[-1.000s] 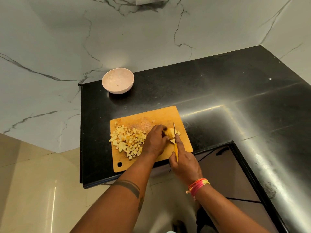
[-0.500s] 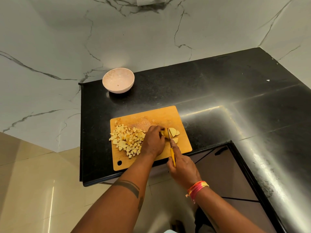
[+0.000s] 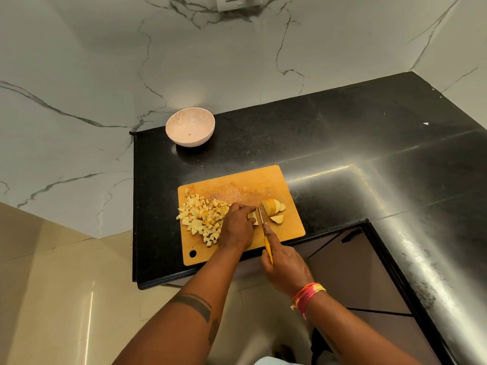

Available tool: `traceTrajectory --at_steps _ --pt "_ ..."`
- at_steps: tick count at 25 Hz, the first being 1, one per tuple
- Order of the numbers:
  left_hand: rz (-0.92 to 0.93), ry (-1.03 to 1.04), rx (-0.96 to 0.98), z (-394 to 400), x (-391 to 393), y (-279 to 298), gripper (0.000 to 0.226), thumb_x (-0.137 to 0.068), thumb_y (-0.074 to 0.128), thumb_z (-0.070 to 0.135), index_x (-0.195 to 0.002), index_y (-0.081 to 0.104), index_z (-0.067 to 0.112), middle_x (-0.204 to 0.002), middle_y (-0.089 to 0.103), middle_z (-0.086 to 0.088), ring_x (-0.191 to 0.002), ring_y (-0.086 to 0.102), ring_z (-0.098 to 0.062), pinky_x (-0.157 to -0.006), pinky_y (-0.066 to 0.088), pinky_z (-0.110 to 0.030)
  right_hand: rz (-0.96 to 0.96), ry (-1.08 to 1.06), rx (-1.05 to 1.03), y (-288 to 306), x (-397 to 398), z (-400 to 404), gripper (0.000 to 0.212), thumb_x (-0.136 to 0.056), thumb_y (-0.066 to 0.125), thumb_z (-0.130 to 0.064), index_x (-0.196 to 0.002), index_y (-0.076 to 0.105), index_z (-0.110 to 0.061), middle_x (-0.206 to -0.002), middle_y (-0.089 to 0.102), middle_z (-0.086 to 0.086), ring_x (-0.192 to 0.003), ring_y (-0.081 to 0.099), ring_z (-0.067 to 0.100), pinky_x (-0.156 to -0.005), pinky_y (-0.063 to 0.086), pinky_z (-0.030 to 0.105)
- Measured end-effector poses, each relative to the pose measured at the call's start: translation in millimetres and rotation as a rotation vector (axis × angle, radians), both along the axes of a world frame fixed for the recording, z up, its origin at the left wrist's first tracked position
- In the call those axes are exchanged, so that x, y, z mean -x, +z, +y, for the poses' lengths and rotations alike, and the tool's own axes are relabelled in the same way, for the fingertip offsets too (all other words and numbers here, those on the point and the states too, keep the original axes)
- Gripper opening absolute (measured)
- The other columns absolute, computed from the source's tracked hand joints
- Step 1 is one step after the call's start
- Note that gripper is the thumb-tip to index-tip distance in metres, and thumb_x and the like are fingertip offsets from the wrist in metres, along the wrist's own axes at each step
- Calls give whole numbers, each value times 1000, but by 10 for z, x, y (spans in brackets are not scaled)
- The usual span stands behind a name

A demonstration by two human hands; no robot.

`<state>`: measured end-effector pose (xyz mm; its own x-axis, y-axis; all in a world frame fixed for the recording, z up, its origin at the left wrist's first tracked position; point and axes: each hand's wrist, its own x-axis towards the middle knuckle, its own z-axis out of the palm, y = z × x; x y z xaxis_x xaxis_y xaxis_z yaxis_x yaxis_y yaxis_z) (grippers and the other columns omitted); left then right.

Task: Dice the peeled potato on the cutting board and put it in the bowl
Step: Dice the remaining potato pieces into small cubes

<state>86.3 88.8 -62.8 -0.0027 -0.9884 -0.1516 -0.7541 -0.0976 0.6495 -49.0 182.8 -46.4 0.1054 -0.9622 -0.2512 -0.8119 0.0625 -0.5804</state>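
A wooden cutting board (image 3: 287, 227) lies on the black counter. A heap of diced potato (image 3: 204, 216) covers its left half. Larger potato slices (image 3: 272, 206) lie at the right, with one more piece (image 3: 277, 219) below them. My left hand (image 3: 237, 227) pins a small potato piece (image 3: 252, 216) with curled fingertips. My right hand (image 3: 283, 264) grips a yellow-handled knife (image 3: 264, 230), forefinger along its back, blade down just right of that piece. The pale pink bowl (image 3: 190, 127) stands at the counter's back left, holding only a speck.
The black counter (image 3: 355, 143) runs right and bends toward me around a recess with brown cabinet fronts (image 3: 363, 280). Marble wall behind, with a socket plate (image 3: 238, 2) at the top. The counter's left edge drops to a beige tiled floor (image 3: 52, 299).
The knife blade has shifted left, off the larger slices, which now lie free to its right. My left hand slid left with a small piece under its fingertips.
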Motion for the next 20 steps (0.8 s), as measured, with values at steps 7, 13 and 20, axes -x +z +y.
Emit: traceTrajectory --at_steps 7,13,20 --pt "-120 -91 38 119 -170 -57 47 -95 63 15 -142 55 11 -137 49 0 -125 50 -18 -105 46 -31 42 67 -42 -7 -44 -92 74 -100 42 -35 -161 0 -37 -71 55 -1 -63 55 19 -56 42 38" --pt "-92 -81 54 74 -181 -41 41 -93 65 11 -133 62 10 -129 55 1 -117 55 -18 -101 48 -32 74 112 -39 -33 6 -94 73 -101 42 -34 -161 1 -36 -70 54 -1 -62 54 17 -55 41 38" --pt "-102 -32 63 101 -183 0 28 -95 62 11 -121 70 8 -122 61 0 -107 60 -19 -91 47 -27 71 133 -47 -29 -85 -183 71 -100 41 -34 -160 3 -36 -75 56 3 -65 56 19 -59 45 38"
